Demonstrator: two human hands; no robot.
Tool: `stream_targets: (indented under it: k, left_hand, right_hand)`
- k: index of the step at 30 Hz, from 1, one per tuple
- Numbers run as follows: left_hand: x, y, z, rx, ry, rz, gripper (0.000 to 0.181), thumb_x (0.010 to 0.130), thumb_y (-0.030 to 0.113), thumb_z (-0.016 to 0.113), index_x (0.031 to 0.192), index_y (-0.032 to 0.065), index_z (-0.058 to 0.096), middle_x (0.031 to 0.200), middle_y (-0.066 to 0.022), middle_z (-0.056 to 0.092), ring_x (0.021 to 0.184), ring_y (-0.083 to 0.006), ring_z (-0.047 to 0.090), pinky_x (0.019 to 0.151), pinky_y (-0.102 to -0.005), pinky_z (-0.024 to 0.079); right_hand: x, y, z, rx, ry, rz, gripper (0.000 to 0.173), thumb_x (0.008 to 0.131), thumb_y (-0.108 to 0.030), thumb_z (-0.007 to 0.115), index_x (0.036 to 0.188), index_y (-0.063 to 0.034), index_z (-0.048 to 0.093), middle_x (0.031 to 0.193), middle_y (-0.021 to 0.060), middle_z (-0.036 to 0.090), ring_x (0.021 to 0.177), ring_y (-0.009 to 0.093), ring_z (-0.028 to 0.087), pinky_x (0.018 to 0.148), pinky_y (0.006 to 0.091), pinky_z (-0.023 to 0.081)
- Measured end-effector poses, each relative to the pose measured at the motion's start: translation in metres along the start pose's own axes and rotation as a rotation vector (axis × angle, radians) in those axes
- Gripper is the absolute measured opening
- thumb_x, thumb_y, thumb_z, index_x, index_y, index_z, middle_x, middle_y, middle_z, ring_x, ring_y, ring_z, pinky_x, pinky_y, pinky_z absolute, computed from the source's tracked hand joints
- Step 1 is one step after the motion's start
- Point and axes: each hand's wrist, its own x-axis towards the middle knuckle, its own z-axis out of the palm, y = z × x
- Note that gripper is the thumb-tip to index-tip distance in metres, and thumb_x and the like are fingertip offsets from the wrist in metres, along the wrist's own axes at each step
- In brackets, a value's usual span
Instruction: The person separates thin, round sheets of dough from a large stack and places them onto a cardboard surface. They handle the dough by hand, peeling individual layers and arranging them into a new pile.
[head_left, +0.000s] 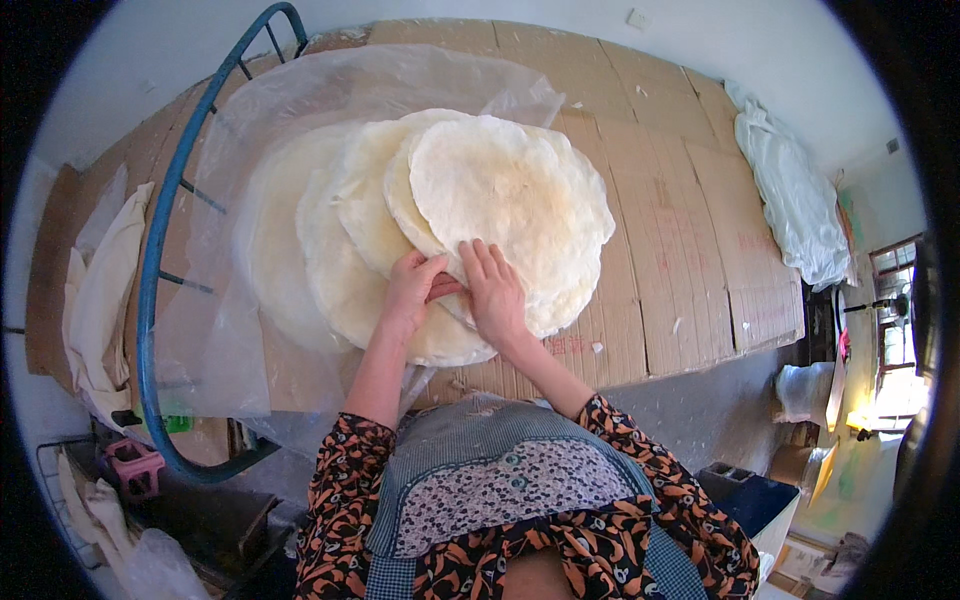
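Observation:
Several large, thin round flatbreads (510, 187) lie overlapping in front of me, fanned out to the left. My left hand (420, 285) grips the near edge of one upper flatbread, its thumb on top and its fingers bent beneath. Flat on the top flatbread rests my right hand (491, 289), palm down with fingers extended, close beside the left. The leftmost flatbread (285, 232) is partly covered by a clear plastic sheet (322, 82), which spreads under and around the pile. How many layers the left fingers hold is hidden.
Flattened cardboard (675, 247) covers the broad surface beneath. A blue metal rail (154, 247) curves up on the left, beside a cream cloth (109, 292). A white plastic bundle (791, 187) lies at the far right. A pink plastic stool (135, 469) stands low on the left.

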Motion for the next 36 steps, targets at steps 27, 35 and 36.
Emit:
stream_targets:
  k: [27,35,36]
  left_hand:
    - [0.047,-0.200,0.176,-0.258,-0.143,-0.263,0.048,0.087,0.037,0.038,0.121,0.0035,0.034,0.122,-0.0090,0.041,0.112,-0.0230,0.039,0.090,-0.0384,0.036]
    - [0.037,-0.197,0.203,-0.202,-0.124,-0.116,0.025,0.084,0.010,0.047,0.107,0.0036,0.048,0.103,-0.0063,0.054,0.094,-0.0175,0.053,0.080,-0.0341,0.045]
    - [0.040,-0.197,0.205,-0.203,-0.144,-0.115,0.024,0.084,0.010,0.047,0.107,0.0035,0.048,0.104,-0.0066,0.054,0.094,-0.0175,0.053,0.079,-0.0340,0.046]
  right_hand:
    - [-0.143,0.396,-0.153,0.028,-0.071,0.982,0.053,0.066,-0.023,0.070,0.108,0.0004,0.050,0.095,0.0169,0.058,0.081,0.021,0.058,0.066,0.0324,0.047]
    - [-0.112,0.266,-0.098,0.686,-0.239,0.411,0.059,0.066,-0.023,0.068,0.117,-0.0051,0.044,0.123,0.0164,0.040,0.115,0.029,0.037,0.094,0.0341,0.033]
    - [-0.112,0.265,-0.091,0.592,-0.189,0.289,0.057,0.066,-0.020,0.067,0.116,-0.0046,0.044,0.122,0.0171,0.041,0.114,0.031,0.038,0.093,0.0351,0.034]
